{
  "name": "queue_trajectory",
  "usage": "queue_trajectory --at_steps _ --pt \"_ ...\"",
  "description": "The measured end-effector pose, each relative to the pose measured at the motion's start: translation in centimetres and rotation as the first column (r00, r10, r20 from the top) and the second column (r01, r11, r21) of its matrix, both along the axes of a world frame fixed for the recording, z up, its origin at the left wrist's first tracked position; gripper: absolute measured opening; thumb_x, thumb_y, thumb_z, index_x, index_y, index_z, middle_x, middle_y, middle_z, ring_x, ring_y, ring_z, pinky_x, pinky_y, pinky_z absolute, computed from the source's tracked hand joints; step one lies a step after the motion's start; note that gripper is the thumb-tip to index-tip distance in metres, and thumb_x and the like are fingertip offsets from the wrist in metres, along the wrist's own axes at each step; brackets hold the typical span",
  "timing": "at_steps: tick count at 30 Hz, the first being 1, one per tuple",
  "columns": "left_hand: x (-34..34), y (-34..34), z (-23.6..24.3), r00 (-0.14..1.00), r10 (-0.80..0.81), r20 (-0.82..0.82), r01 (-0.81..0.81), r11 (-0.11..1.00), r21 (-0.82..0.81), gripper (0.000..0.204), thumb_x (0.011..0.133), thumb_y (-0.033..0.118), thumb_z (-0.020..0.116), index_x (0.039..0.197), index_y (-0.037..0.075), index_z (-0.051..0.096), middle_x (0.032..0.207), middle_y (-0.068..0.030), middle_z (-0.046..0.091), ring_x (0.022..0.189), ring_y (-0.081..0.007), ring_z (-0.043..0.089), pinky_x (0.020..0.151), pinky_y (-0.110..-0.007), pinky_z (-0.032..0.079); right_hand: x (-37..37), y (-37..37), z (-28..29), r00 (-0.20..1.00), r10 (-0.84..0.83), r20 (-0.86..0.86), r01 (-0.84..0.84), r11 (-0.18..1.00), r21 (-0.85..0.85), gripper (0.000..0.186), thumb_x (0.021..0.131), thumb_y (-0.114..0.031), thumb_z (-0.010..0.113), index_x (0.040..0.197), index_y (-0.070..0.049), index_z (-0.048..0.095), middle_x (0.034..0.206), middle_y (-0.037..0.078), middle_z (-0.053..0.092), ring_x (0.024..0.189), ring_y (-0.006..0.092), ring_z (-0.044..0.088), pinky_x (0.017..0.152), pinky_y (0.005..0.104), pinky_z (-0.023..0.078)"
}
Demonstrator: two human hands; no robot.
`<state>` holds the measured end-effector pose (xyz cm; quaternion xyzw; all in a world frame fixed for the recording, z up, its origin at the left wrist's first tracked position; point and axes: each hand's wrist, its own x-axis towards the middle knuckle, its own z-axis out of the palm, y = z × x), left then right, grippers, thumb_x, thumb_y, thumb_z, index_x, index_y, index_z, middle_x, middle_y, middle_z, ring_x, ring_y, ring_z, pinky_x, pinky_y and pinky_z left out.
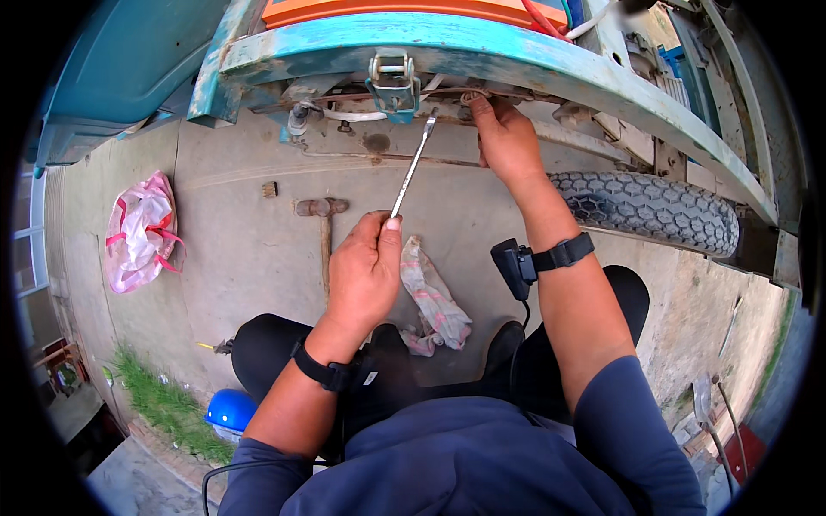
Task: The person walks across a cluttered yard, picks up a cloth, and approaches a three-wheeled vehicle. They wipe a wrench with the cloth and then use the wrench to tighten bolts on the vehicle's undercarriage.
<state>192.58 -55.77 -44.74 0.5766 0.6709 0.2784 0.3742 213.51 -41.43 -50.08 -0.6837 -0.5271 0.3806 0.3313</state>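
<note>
While gripped, screwdriver [414,165] between hands.

the left hand [366,268] grips a screwdriver [414,165] whose tip reaches up near a latch [394,83] on the teal frame [516,60]. the right hand [506,138] touches the frame's underside. a hammer [323,225] and rag [433,297] lie on the concrete below, beside a tyre [654,211].

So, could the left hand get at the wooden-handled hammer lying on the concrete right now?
Probably yes, once freed: the left hand grips a long metal screwdriver, but the hammer lies on bare concrete just beside it, uncovered.
</note>
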Motion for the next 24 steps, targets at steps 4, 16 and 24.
queue_trajectory --at_steps 4,16,24 --pt "0.1 -0.1 -0.7 1.000 -0.002 -0.004 0.002 0.998 0.056 0.025 0.099 0.023 0.053 0.105 0.000 0.061 0.082 -0.0134 0.062 0.073 -0.0228 0.057 0.068 -0.034 0.048 -0.7 -0.4 -0.2 0.997 -0.065 -0.032 0.068 0.991 0.117 0.057 0.094 -0.054 0.052 0.110 -0.001 0.066 0.098 0.021 0.069 0.096 0.0397 0.063 0.084 0.0414 0.049" --pt "1.3 -0.2 -1.1 0.999 -0.017 0.040 0.015 0.999 0.046 0.024 0.099 0.022 0.055 0.106 0.000 0.062 0.079 -0.0093 0.061 0.072 -0.0164 0.055 0.070 -0.030 0.047 -2.4 -0.9 1.4 0.832 -0.076 -0.550 0.231 0.948 0.220 0.023 0.094 -0.022 0.065 0.098 0.000 0.069 0.073 0.003 0.065 0.056 0.0106 0.060 0.051 0.0248 0.048" --pt "1.1 -0.4 -1.1 0.976 0.071 0.205 -0.064 0.997 -0.040 0.026 0.101 0.024 0.053 0.107 0.000 0.061 0.070 0.0011 0.053 0.063 -0.0082 0.047 0.059 -0.025 0.041 -3.9 0.1 2.1 0.739 0.059 -0.671 0.227 0.916 0.330 0.016 0.094 -0.013 0.063 0.094 0.002 0.069 0.079 0.006 0.069 0.062 0.0105 0.064 0.057 0.0237 0.052"
